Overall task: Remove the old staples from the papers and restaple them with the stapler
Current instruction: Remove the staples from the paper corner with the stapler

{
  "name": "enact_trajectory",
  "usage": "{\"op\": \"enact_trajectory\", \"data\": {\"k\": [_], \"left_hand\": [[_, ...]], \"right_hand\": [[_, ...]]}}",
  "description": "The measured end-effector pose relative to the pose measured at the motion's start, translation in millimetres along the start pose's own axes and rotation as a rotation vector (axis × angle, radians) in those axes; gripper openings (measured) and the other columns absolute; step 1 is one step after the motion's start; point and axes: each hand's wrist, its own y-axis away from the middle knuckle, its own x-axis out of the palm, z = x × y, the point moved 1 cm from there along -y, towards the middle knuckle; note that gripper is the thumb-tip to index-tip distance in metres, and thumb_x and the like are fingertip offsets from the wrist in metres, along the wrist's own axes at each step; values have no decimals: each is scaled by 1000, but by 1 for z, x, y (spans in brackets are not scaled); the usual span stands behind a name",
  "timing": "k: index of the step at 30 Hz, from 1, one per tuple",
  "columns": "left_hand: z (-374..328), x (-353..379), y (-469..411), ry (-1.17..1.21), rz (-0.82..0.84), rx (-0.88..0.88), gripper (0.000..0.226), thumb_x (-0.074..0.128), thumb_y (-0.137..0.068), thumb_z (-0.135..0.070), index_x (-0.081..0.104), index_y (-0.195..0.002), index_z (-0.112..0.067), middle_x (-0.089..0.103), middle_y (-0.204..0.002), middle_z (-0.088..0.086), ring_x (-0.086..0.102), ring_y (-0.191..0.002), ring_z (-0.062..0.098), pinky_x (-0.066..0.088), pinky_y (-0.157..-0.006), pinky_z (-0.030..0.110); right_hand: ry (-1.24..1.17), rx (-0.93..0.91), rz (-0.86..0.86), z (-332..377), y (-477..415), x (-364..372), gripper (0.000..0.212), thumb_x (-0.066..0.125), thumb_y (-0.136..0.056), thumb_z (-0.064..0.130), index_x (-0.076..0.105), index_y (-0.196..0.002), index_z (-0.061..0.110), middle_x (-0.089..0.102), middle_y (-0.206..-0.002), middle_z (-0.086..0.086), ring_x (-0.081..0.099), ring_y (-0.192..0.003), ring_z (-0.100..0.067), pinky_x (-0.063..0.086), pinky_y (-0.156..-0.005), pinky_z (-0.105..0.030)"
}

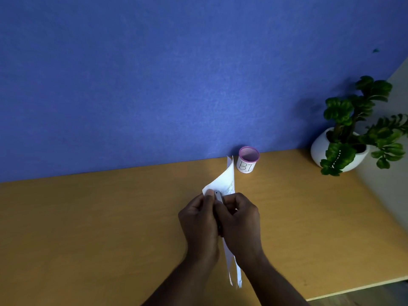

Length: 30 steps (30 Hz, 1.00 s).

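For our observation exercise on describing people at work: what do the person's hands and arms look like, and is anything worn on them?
Both the left hand and the right hand are bare: no gloves, and no rings, watch or bracelet show. The forearms are bare too, with no sleeve in view right down to the frame's bottom edge. One short, unpainted thumbnail shows on the left hand. No markings are visible.

Only one label can be read: the hand-drawn black letters "BI" on a white paper band wrapped around the small round pink mesh cup [248, 160], which stands on the wooden worktop [110, 217] just right of the frame's centre. The curled white printed papers [223, 180] beside it carry faint lines of print, too small and blurred to read.
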Motion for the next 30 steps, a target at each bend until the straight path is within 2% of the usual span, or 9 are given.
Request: {"op": "enact_trajectory", "data": {"k": [3,8,10,13,15,18,22,27,30], "left_hand": [[2,0,1,26,8,-20,44,69,-107,-15,75,-63,-11,67,-59,5,62,-62,19,52,-63,37],[1,1,4,72,-4,-73,37,71,-106,-18,82,-73,-8,75,-67,9,71,-64,19,56,-61,34],[0,1,3,90,-14,-99,36,71,-106,-19,78,-76,0,71,-71,16,68,-67,26,53,-61,36],[-1,1,1,106,-20,-117,37,68,-107,-20,72,-78,4,65,-74,18,61,-70,29,49,-61,37],[-3,1,0,84,4,-83,43,66,-108,-19,67,-69,-2,60,-66,12,57,-62,23,45,-55,30],[-6,2,2,30,63,2,55,63,-110,-17,62,-55,-21,54,-53,-6,50,-50,7,42,-45,23],[-9,1,2,-1,90,120,58,61,-112,-15,57,-55,-27,49,-53,-13,43,-51,3,39,-46,21],[-9,0,4,-16,72,149,57,61,-113,-17,57,-56,-27,49,-51,-14,43,-49,3,39,-44,21],[-8,0,4,-29,77,173,59,61,-113,-17,60,-55,-28,51,-50,-17,45,-48,0,40,-44,20]], "right_hand": [[75,-120,-34,4,3,2,24,78,-97,29,65,-77,28,75,-75,10,70,-59,-10,55,-51,-25],[43,-92,-38,5,2,4,24,78,-97,25,64,-78,30,75,-74,16,70,-57,-3,46,-46,-10],[-15,-68,-36,5,1,3,20,77,-97,23,66,-81,25,76,-71,12,70,-54,-5,49,-45,-13],[-75,-25,-22,3,1,-1,17,77,-97,21,68,-82,22,76,-68,3,73,-54,-14,62,-47,-37],[-58,-29,4,3,1,-2,16,78,-96,25,70,-83,21,77,-70,1,75,-58,-19,64,-52,-49],[2,-82,17,7,2,-3,15,79,-94,28,71,-82,24,78,-73,5,75,-60,-15,65,-52,-41],[49,-120,6,13,-1,-4,20,81,-91,24,68,-76,27,76,-72,12,70,-55,-8,54,-46,-21],[40,-111,9,14,-4,-6,18,80,-92,22,70,-78,23,76,-69,7,71,-55,-13,62,-50,-36],[34,-121,-2,14,-3,-4,17,79,-94,23,70,-79,24,75,-69,6,72,-57,-14,62,-51,-37]]}}
